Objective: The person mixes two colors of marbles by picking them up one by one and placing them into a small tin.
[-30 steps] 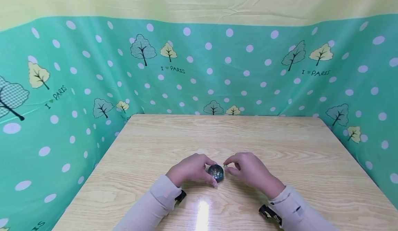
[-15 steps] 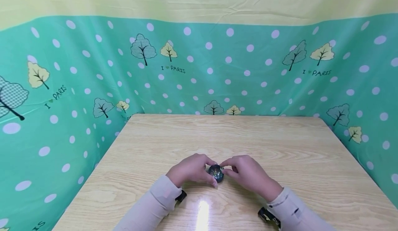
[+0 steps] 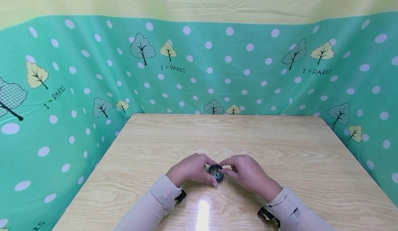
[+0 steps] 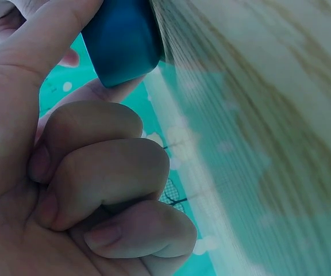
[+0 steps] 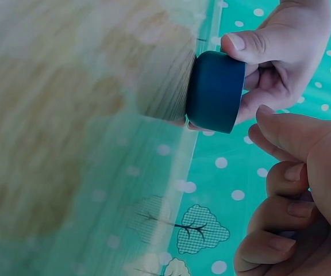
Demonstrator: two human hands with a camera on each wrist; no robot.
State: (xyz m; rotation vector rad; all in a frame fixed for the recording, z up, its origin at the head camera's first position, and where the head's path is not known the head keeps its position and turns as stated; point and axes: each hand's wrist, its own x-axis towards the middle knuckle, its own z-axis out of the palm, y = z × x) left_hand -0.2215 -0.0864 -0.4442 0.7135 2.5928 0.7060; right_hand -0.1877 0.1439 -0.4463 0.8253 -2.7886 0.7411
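A short, round, dark blue container (image 3: 216, 173) stands on the wooden table, with small glinting bits visible inside it from above. My left hand (image 3: 192, 168) grips it from the left, index finger and thumb around its side. In the left wrist view the container's wall (image 4: 122, 40) shows between thumb and index finger, and the other fingers are curled into the palm. My right hand (image 3: 247, 170) has its thumb and index fingertips right at the container's right rim, other fingers curled. I cannot tell whether these fingertips still pinch something small.
The light wood table (image 3: 174, 130) reaches back to a green curtain (image 3: 199, 68) with dots and printed trees. Side curtains hang along both table edges. A bright reflection lies on the tabletop in front of the hands. Dark straps (image 3: 268, 217) sit at both wrists.
My right hand has moved left to the container's rim. The small pale-green piece between its fingertips earlier no longer shows. My left hand and the container have stayed in place.
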